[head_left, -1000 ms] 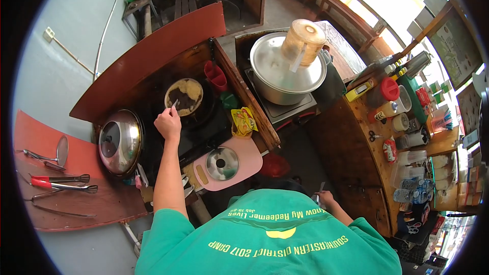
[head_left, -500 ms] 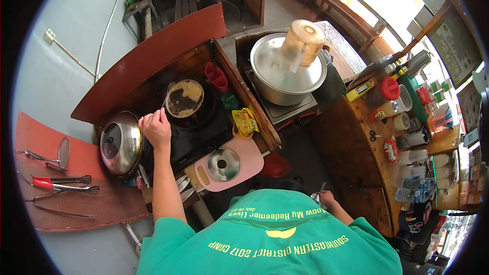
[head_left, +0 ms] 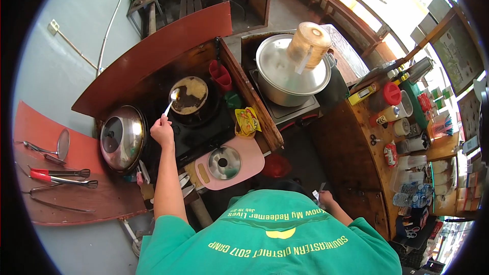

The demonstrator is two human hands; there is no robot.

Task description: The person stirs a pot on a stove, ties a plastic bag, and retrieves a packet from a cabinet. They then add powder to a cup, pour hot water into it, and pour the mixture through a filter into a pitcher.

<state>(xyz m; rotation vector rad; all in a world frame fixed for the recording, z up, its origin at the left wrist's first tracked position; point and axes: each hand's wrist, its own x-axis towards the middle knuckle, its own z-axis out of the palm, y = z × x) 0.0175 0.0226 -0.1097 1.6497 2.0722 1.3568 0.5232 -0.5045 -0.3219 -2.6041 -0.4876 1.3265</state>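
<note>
My left hand (head_left: pixel 162 131) grips a metal spoon (head_left: pixel 170 107) by its handle. The spoon's bowl is over the near left part of a dark pot (head_left: pixel 195 117), which has dark liquid with pale brown foam in it. At my right side, my right hand (head_left: pixel 326 199) is closed around a small white-and-silver thing (head_left: pixel 317 196), partly hidden by my green shirt. To the left of my left hand, a large domed lid (head_left: pixel 121 135) covers a pan. Nearer to me, a round metal lid (head_left: pixel 224 163) lies on a pink cutting board (head_left: pixel 249 160).
A yellow packet (head_left: pixel 247 121) and red cups (head_left: pixel 220 75) stand right of the pot. Beyond a wooden divider (head_left: pixel 249 91) sits a big lidded pot (head_left: pixel 290 91) with a plastic container (head_left: pixel 308 46) on top. Tongs (head_left: pixel 61 179) lie at left; jars and bottles crowd the right counter (head_left: pixel 361 137).
My left hand has shifted slightly right and nearer to me; the spoon now shows clearly over the pot. My right hand stays low, its white thing showing slightly more. The whole view has shifted slightly.
</note>
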